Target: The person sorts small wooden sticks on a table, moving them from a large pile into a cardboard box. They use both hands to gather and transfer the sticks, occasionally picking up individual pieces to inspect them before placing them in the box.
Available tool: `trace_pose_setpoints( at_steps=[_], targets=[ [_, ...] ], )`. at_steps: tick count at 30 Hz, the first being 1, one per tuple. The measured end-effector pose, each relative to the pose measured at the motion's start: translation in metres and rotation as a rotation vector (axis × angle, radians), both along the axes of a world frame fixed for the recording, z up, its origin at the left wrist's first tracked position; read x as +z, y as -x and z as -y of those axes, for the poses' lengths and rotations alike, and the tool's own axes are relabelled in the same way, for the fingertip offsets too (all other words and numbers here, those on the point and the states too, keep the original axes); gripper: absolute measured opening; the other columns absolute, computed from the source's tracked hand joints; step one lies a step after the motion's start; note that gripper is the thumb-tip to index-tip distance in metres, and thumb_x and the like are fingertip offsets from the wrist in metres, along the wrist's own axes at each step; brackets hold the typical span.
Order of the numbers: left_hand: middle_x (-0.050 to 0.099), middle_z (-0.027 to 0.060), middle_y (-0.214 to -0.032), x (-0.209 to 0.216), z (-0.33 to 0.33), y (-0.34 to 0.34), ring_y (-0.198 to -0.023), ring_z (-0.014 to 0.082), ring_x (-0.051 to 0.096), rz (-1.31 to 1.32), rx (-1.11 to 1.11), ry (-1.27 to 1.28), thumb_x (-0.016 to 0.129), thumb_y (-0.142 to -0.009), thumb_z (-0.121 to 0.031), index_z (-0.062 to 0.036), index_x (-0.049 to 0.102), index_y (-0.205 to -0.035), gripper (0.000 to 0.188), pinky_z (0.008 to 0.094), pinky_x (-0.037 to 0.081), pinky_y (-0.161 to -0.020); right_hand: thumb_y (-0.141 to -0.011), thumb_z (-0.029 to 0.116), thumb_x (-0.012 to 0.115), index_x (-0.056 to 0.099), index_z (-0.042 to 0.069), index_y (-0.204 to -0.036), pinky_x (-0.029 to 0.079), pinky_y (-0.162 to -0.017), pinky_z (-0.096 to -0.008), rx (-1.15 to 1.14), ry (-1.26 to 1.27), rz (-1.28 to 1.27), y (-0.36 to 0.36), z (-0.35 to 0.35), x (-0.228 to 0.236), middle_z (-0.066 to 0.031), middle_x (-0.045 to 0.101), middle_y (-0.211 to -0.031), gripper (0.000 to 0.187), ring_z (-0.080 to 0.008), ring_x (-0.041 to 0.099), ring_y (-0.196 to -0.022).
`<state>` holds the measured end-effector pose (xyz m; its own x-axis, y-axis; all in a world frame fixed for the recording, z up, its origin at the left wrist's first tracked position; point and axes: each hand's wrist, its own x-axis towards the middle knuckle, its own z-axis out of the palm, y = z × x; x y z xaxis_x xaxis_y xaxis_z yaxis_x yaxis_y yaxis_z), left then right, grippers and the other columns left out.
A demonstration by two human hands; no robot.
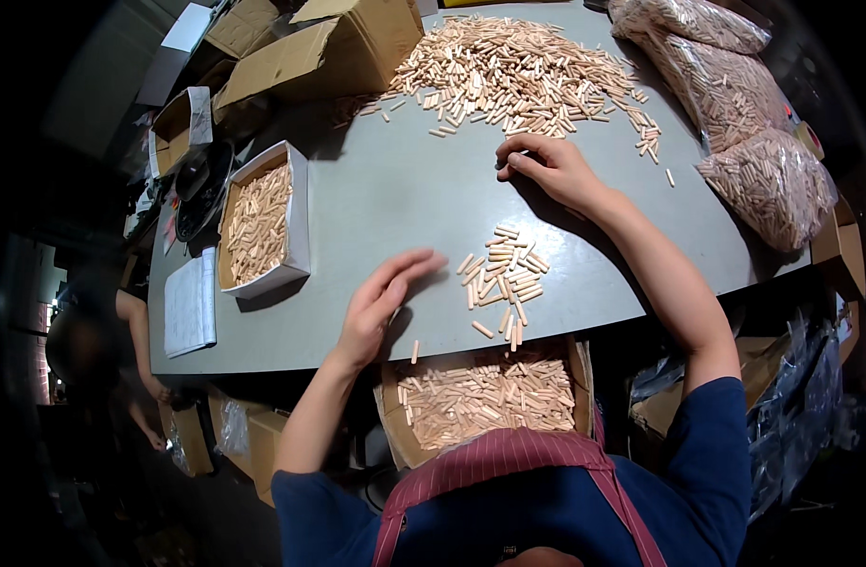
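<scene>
Short wooden dowels lie in a loose group (509,274) on the grey table (376,208), between my two hands. My left hand (372,307) is left of this group with its fingers stretched out, the tips smeared by motion, holding nothing I can see. My right hand (551,172) is at the near edge of a big dowel heap (518,76). Its fingers are curled in towards the thumb, and whatever they may hold is hidden. Below the table's front edge, against my apron (509,449), an open cardboard box (393,416) holds many more dowels. A single dowel (415,352) lies near that edge.
A white box (299,217) of dowels stands at the left, beside a notepad (189,302). Clear plastic bags (773,184) full of dowels line the right edge. An open carton (320,57) is at the back left. Another person's arm (140,340) shows at far left.
</scene>
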<state>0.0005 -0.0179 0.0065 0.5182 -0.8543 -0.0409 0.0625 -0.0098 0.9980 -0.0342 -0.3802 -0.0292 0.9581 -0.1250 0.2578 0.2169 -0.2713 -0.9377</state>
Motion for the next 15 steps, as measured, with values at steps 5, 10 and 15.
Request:
trace_pose_setpoints(
  at_steps=[5, 10, 15],
  targets=[
    [0.051, 0.0214, -0.159, -0.001, 0.064, -0.023, -0.149, 0.0291, 0.046, 0.287, -0.148, -0.052, 0.047, -0.111, -0.028, 0.0042, 0.043, -0.157, 0.057, 0.0392, 0.031, -0.125, -0.109, 0.012, 0.058, 0.067, -0.003, -0.121, 0.056, -0.092, -0.0297, 0.025, -0.025, -0.059, 0.001, 0.000, 0.004, -0.0072, 0.071, -0.109, 0.021, -0.0150, 0.073, -0.102],
    [0.052, 0.0184, -0.159, -0.006, 0.124, -0.028, -0.151, 0.0338, 0.043, 0.657, -0.344, -0.045, 0.049, -0.110, -0.032, -0.0051, 0.058, -0.151, 0.050, 0.0432, 0.029, -0.126, -0.110, 0.014, 0.058, 0.068, -0.003, -0.119, 0.057, -0.091, -0.0305, 0.030, -0.071, -0.068, 0.002, 0.002, 0.006, -0.0072, 0.071, -0.107, 0.021, -0.0155, 0.074, -0.102],
    [0.059, 0.0149, -0.153, 0.004, 0.158, -0.020, -0.151, 0.0399, 0.042, 0.777, -0.687, 0.061, 0.056, -0.105, -0.035, -0.0068, 0.064, -0.145, 0.049, 0.0517, 0.029, -0.127, -0.106, 0.016, 0.061, 0.070, -0.002, -0.115, 0.058, -0.085, -0.0309, 0.044, -0.051, -0.004, -0.003, 0.007, -0.001, -0.0108, 0.075, -0.102, 0.022, -0.0189, 0.078, -0.099]
  ],
)
